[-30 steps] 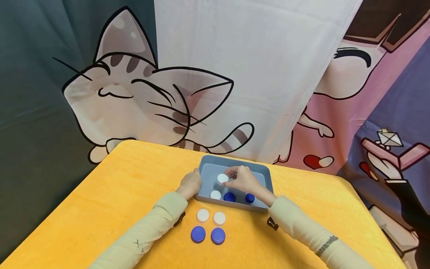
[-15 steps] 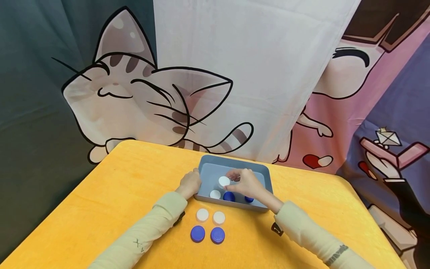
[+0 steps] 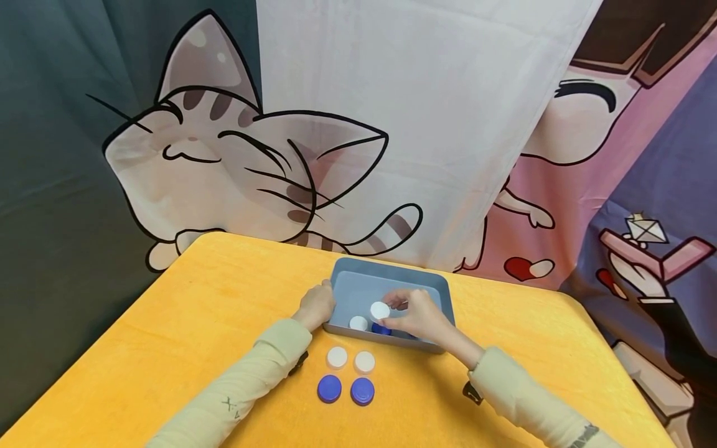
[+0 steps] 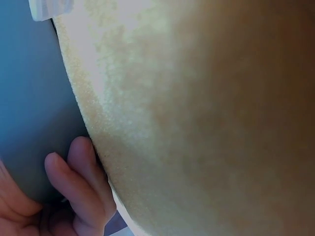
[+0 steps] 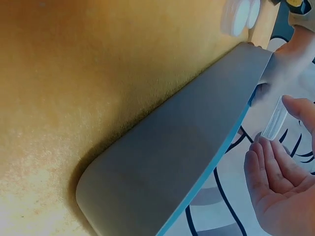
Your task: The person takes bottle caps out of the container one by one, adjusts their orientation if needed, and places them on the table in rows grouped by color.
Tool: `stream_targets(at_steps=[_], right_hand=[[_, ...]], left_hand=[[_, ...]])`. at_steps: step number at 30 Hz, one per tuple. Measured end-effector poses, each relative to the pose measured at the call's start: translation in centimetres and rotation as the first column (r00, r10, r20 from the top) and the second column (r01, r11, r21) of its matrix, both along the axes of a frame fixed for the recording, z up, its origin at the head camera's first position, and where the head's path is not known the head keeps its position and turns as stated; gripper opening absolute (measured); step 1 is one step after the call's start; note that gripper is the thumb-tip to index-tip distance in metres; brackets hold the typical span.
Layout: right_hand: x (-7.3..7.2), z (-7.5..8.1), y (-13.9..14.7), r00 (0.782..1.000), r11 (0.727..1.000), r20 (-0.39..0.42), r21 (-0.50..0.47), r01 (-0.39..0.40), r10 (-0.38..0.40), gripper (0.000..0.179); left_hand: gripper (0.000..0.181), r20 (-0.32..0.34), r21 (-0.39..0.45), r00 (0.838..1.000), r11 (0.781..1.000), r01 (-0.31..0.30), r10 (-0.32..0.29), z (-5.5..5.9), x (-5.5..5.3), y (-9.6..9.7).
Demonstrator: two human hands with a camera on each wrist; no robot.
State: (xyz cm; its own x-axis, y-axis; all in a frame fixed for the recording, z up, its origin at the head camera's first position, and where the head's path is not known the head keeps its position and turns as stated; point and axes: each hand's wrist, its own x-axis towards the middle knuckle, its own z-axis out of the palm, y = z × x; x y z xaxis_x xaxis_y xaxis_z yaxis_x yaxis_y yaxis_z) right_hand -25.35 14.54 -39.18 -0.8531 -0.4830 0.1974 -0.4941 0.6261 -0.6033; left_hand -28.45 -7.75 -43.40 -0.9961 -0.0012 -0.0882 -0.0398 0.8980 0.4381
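My right hand (image 3: 411, 313) pinches a white cap (image 3: 379, 310) and holds it above the near part of the grey tray (image 3: 386, 272). The right wrist view shows that white cap (image 5: 274, 119) edge-on between my fingertips (image 5: 295, 105), just past the tray's outer wall (image 5: 187, 147). Inside the tray lie another white cap (image 3: 358, 323) and a blue cap (image 3: 381, 330) partly hidden by my hand. My left hand (image 3: 317, 305) rests against the tray's left wall; its fingers (image 4: 81, 182) lie on the grey side (image 4: 29, 98).
On the orange table (image 3: 196, 323) in front of the tray sit two white caps (image 3: 337, 357) (image 3: 365, 361) and two blue caps (image 3: 328, 388) (image 3: 362, 391) in a square. Cartoon curtains hang behind the table. The table's far and right edges are close to the tray.
My right hand has drawn the white cap back toward me and a little right, from mid-tray to over its near side. The left hand has stayed on the tray.
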Motion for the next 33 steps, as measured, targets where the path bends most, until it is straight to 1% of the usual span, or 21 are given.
stream_targets(at_steps=[8, 11, 14, 22, 29, 33], right_hand=[[0.9, -0.1, 0.1, 0.999, 1.000, -0.041, 0.010, -0.024, 0.024, 0.030], [1.3, -0.1, 0.2, 0.998, 0.999, -0.047, 0.008, -0.035, 0.035, 0.030], [1.7, -0.1, 0.4, 0.999, 0.999, -0.036, 0.001, -0.039, 0.039, 0.030], [2.7, -0.7, 1.3, 1.000, 1.000, 0.007, 0.005, -0.016, 0.016, 0.030], [3.2, -1.2, 1.9, 1.000, 1.000, -0.005, -0.006, 0.004, -0.004, 0.030], [3.6, -1.5, 2.0, 1.000, 1.000, -0.006, 0.016, 0.012, -0.012, 0.029]], left_hand=[[0.029, 0.009, -0.002, 1.000, 1.000, -0.004, 0.004, 0.0, -0.1, 0.0], [0.029, 0.006, -0.001, 1.000, 1.000, 0.000, 0.000, -0.1, -0.1, -0.1], [0.030, 0.005, 0.000, 1.000, 1.000, 0.004, -0.004, -0.1, -0.1, 0.0], [0.032, -0.004, 0.007, 1.000, 1.000, 0.006, -0.006, 0.0, 0.1, 0.0], [0.027, -0.012, 0.002, 1.000, 1.000, 0.005, -0.005, 0.1, 0.1, 0.0], [0.026, -0.012, 0.010, 1.000, 1.000, 0.004, -0.004, 0.0, 0.1, 0.0]])
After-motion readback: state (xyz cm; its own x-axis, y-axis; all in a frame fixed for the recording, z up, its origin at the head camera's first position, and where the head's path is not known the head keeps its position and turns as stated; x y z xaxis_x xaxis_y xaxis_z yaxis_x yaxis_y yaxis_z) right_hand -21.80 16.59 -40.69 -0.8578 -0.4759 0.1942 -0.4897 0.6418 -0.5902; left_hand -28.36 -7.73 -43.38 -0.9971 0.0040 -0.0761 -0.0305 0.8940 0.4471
